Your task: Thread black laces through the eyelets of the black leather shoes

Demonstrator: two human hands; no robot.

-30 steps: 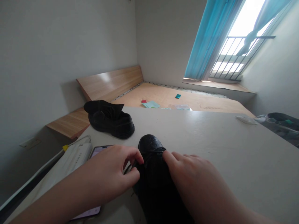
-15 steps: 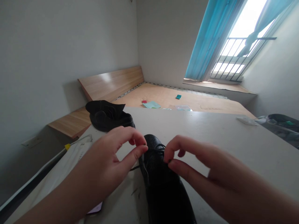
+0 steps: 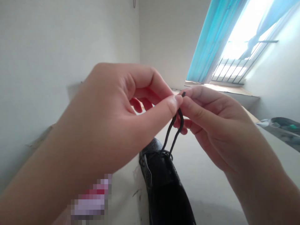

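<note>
A black leather shoe [image 3: 165, 184] rests on the white table, its toe pointing away from me. Two strands of black shoelace [image 3: 172, 135] rise from its lacing to my fingertips. My left hand [image 3: 131, 103] pinches the lace between thumb and forefinger. Meeting it at the same spot, my right hand [image 3: 208, 115] also pinches the lace, and a short lace end sticks up between the two thumbs. Both hands are raised above the toe of the shoe. Which strand each hand grips is hard to make out.
The white table [image 3: 208, 187] extends to the right of the shoe. A pixelated pinkish item [image 3: 92, 200] lies at the lower left, partly behind my left forearm. A dark bag-like thing [image 3: 284, 131] is at the right edge. Blue curtains [image 3: 215, 40] hang by a barred window.
Both hands have risen from beside the shoe's lacing and come together, drawing two lace strands upward. My left hand now covers where the second black shoe was seen.
</note>
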